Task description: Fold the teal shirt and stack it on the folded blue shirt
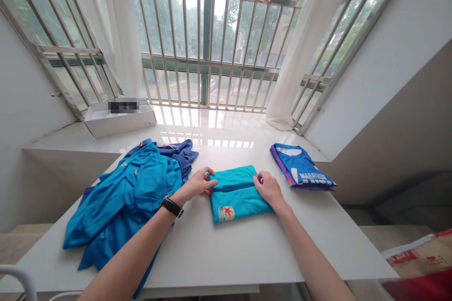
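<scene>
A folded teal shirt [236,193] with a dark seam across it and a round orange-and-white emblem lies flat on the white table [247,258]. My left hand [201,182], below a black wristband, pinches the shirt's upper left edge between thumb and fingers. On the opposite side, my right hand [267,187] has its fingers closed on the right edge near the seam. To the left spreads a loose heap of teal and navy clothes [137,188]. Folded shirts [303,167], blue with "MARATHON" lettering over purple, are stacked at the right.
Behind the table is a glossy white windowsill [212,127] with an open white box [120,120] at its left. White curtains [300,56] hang before the barred window. A red and tan bag [423,263] stands at the lower right, past the table's edge.
</scene>
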`<state>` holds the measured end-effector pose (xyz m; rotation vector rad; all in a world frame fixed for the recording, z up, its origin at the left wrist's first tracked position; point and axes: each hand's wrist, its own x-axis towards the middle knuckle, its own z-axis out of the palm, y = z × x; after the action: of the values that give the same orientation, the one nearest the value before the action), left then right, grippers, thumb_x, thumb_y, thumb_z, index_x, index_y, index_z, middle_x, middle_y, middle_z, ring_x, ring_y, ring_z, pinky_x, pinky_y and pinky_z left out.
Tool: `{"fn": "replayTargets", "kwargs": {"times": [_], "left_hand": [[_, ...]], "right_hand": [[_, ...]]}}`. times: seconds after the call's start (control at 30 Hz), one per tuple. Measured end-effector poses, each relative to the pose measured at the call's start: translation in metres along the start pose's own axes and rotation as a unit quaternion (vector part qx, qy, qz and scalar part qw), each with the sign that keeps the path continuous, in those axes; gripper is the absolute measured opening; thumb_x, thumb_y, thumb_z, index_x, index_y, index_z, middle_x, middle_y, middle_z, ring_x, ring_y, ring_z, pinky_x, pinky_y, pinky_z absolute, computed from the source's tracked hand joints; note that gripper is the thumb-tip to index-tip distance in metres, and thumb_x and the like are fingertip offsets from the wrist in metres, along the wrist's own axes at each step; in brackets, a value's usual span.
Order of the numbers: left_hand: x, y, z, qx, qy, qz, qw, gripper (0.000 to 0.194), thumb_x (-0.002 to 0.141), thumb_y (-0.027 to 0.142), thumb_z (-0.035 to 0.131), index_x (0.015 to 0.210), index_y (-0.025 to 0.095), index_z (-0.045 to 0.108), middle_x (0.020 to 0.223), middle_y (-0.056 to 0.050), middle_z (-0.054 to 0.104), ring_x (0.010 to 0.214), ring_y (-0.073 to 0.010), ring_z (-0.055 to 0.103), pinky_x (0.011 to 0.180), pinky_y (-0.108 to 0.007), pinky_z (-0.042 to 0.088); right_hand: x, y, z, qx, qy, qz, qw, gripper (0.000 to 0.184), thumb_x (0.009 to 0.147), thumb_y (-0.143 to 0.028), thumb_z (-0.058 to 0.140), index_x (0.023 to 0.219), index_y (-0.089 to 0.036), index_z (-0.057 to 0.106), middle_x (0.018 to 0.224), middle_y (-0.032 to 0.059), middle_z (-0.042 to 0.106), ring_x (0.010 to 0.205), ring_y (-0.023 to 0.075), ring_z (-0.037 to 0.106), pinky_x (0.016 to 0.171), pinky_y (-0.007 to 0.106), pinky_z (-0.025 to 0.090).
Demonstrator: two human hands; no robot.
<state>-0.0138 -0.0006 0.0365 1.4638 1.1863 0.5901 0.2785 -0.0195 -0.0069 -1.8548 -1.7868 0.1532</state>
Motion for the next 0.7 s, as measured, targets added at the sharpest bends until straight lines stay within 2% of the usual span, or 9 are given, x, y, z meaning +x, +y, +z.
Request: {"fn": "replayTargets", "kwargs": {"times": [0.2,0.47,0.6,0.7], "left_hand": [[0.001,-0.002,-0.001,0.02,0.006,-0.001,1.0,0.036,0.075,0.034,0.071,0.102,0.02,0.05,0.068,0.007,0.051,0.057,-0.0113,0.059,0.049,-0.02,0.05],[0.0,-0.001,-0.008,0.025,-0.028,-0.004,0.999,0.043,0.072,0.036,0.072,0.104,0.02,0.049,0.071,0.006,0.051,0.057,-0.0125,0.061,0.051,-0.023,0.05],[0.002,-0.007,-0.015,0.075,-0.038,0.027,0.996,0.047,0.068,0.039,0.074,0.103,0.02,0.048,0.072,0.006,0.054,0.053,-0.013,0.06,0.049,-0.024,0.049],[0.002,-0.008,-0.022,0.169,0.006,0.092,0.981,0.038,0.068,0.037,0.074,0.092,0.02,0.051,0.072,0.003,0.057,0.057,-0.0141,0.059,0.052,-0.025,0.046]], "right_hand": [[-0.001,-0.004,-0.004,0.024,0.008,-0.008,1.0,0.023,0.087,-0.039,0.045,0.072,-0.023,0.052,0.077,0.0042,0.062,0.07,0.0188,0.057,0.066,0.029,0.04],[-0.003,-0.007,-0.007,0.029,-0.014,0.0,0.999,0.023,0.088,-0.038,0.045,0.073,-0.023,0.052,0.075,0.0029,0.062,0.069,0.0183,0.057,0.065,0.029,0.04],[-0.003,-0.005,-0.007,0.013,-0.034,-0.005,0.999,0.021,0.087,-0.035,0.048,0.073,-0.022,0.056,0.079,0.0034,0.062,0.072,0.0176,0.058,0.067,0.028,0.041],[-0.003,-0.003,-0.007,0.016,-0.036,-0.004,0.999,0.021,0.086,-0.036,0.051,0.072,-0.022,0.056,0.081,0.0034,0.061,0.073,0.0173,0.058,0.068,0.028,0.042]]}}
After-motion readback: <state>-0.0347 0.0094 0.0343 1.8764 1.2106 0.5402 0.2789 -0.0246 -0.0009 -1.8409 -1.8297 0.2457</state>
